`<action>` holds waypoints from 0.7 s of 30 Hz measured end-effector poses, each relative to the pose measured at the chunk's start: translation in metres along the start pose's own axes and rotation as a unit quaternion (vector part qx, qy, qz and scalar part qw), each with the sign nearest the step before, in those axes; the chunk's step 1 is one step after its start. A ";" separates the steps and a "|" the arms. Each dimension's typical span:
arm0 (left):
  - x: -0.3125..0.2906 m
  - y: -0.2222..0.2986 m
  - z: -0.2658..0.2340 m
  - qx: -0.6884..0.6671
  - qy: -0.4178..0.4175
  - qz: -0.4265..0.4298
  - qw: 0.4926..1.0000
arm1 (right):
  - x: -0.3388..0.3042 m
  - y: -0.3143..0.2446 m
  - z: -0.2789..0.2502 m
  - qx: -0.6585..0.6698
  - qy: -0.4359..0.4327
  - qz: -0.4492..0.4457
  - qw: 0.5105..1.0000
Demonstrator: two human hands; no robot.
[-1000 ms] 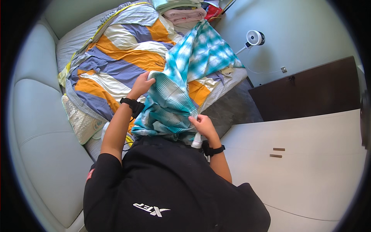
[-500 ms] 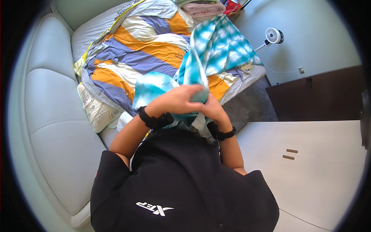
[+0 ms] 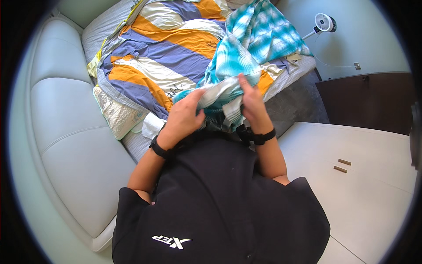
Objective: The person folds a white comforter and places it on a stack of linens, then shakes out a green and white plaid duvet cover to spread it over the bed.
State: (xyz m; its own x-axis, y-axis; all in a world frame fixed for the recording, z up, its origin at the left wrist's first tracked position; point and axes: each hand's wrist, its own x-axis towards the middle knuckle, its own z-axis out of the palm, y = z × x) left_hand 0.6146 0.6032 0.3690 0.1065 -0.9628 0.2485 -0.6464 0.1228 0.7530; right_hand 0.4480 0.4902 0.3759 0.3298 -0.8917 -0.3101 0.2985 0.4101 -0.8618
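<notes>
A teal and white plaid cloth [image 3: 244, 39] stretches from the far right part of the bed toward me, its near end bunched between my hands. My left hand [image 3: 188, 115] grips the left side of the bunched part, thumb and fingers closed on the fabric. On the right side, my right hand [image 3: 255, 104] pinches the same cloth, thumb pointing up. Between them a pale folded edge of it runs across, and lower folds hang close to my shirt. Under the cloth lies an orange, purple and white striped bedspread [image 3: 176, 48].
A padded pale headboard [image 3: 79, 127] rises along the left. Beside it lie a patterned pillow [image 3: 115, 112] and a white cloth [image 3: 152, 125]. To the right stand a white cabinet [image 3: 351, 149], a dark brown panel [image 3: 365, 101] and a white fan [image 3: 324, 23].
My hands, close together before, have moved apart, drawing the cloth's edge out between them. The plaid piece at the left has been gathered inward, uncovering more bedspread. The view has shifted slightly.
</notes>
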 end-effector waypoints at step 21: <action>-0.011 -0.041 -0.022 -0.437 0.180 -0.125 0.872 | 0.008 0.001 -0.037 0.004 0.044 0.063 0.997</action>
State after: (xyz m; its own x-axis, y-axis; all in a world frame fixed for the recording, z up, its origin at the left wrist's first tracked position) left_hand 0.6560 0.6142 0.3489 0.4943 -0.8667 0.0673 0.2378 0.2092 0.9485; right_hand 0.4175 0.4767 0.3572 0.2852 -0.8464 -0.4497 0.2673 0.5208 -0.8107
